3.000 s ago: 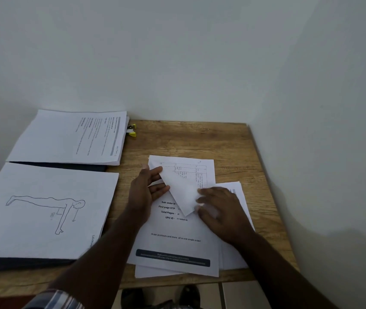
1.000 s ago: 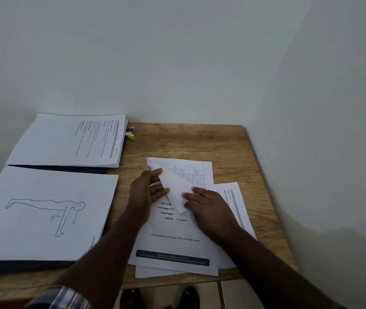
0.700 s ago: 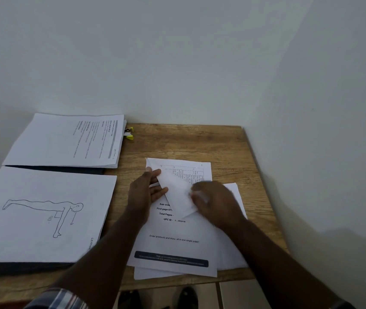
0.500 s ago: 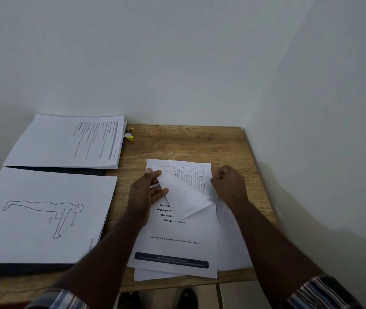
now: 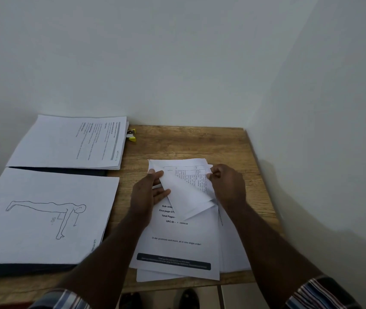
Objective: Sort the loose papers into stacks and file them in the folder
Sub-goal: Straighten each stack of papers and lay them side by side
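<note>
A folded white sheet with a printed table (image 5: 186,188) is held at the far end of the loose white paper pile (image 5: 177,241) on the wooden tabletop (image 5: 188,141). The sheet's right edge is pinched by the right hand (image 5: 227,186), fingers curled round it. Its left edge is steadied by the left hand (image 5: 148,195), fingers (image 5: 155,176) mostly straight and laid against the paper; a firm grasp there is not evident. The fold is seen as a blank flap turned over the printed face, its crease running diagonally from the far left corner toward the near right.

Left of the pile, two sorted white stacks are seen: the near one topped by a line drawing of a figure (image 5: 43,215), the far one topped by printed text (image 5: 70,143), both lying on a dark folder (image 5: 21,269). A small yellow clip (image 5: 131,135) is seen just beside the far stack.

Judged step: the flap is to be opened flat before sorting. The sheet lies between both hands; the flap tip points toward the person, nearer the right hand, so the unfolding pull probably falls to that hand.
</note>
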